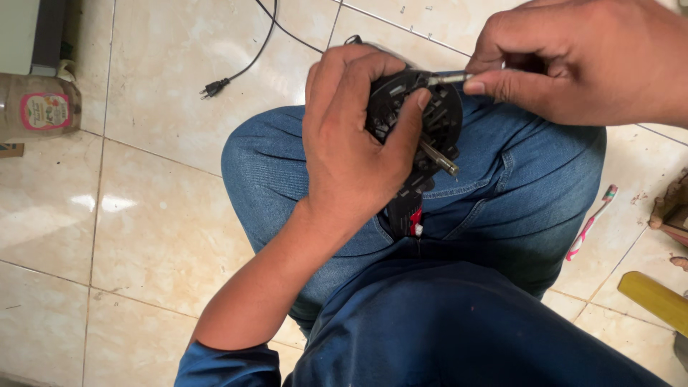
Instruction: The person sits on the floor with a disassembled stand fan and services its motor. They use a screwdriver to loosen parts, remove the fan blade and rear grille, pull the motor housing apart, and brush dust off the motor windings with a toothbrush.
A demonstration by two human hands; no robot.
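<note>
While the person sits over a tiled floor (pixel 143 215), a jar (pixel 39 104) stands at the floor's far left edge and a black plug (pixel 213 88) with its cord lies on the tiles nearer the knee. The left hand (pixel 351 150) is closed around a round black motor part (pixel 423 125), thumb across its face, holding it on the jeans (pixel 516 193) above the lap. A metal shaft (pixel 438 158) sticks out of the part's middle. The right hand (pixel 580 61) pinches a thin metal tool (pixel 448 79) between thumb and fingers, its tip touching the part's upper rim. The work looks to be at the stage of prying or loosening something at that rim; the next move likely calls for a steady left grip and small, controlled pressure from the tool. A toothbrush (pixel 591 222) lies on the tiles at the right, with a yellow handle (pixel 656 301) near the right edge.
</note>
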